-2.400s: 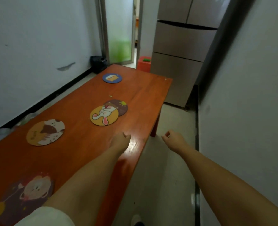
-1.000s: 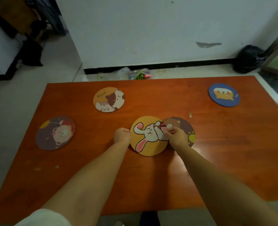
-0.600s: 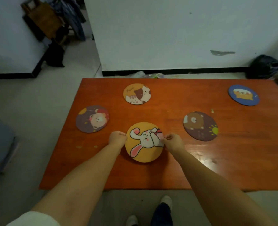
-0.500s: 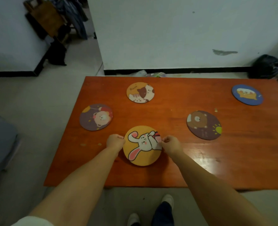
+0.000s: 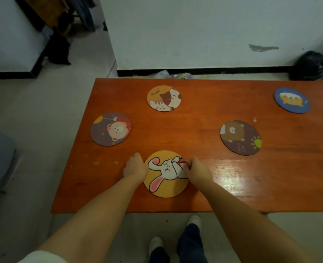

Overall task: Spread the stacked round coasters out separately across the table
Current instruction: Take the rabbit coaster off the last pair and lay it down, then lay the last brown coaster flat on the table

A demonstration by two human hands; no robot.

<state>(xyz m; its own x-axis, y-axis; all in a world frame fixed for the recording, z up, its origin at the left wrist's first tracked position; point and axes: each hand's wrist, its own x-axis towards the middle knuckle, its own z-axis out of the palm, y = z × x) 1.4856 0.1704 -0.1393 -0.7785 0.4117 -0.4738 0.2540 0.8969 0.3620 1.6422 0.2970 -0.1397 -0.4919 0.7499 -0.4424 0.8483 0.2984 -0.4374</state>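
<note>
Several round coasters lie apart on the orange table [image 5: 204,202]. A yellow rabbit coaster [image 5: 166,179] lies flat near the front edge. My left hand [image 5: 135,168] grips its left rim and my right hand [image 5: 195,170] grips its right rim, fingers curled over the edge. A purple bear coaster [image 5: 110,129] lies to the left, an orange cat coaster [image 5: 163,98] behind, a dark brown bear coaster [image 5: 240,137] to the right and a blue coaster [image 5: 292,100] at the far right.
A white wall with a black skirting runs behind the table. A black bag [image 5: 312,66] sits on the floor at the back right, and plastic wrappers [image 5: 168,74] lie behind the table. My feet [image 5: 175,240] stand at the front edge.
The rabbit coaster has slid off the brown bear coaster and toward the left front of the table, both hands staying on its rim. The view has stepped back from the table.
</note>
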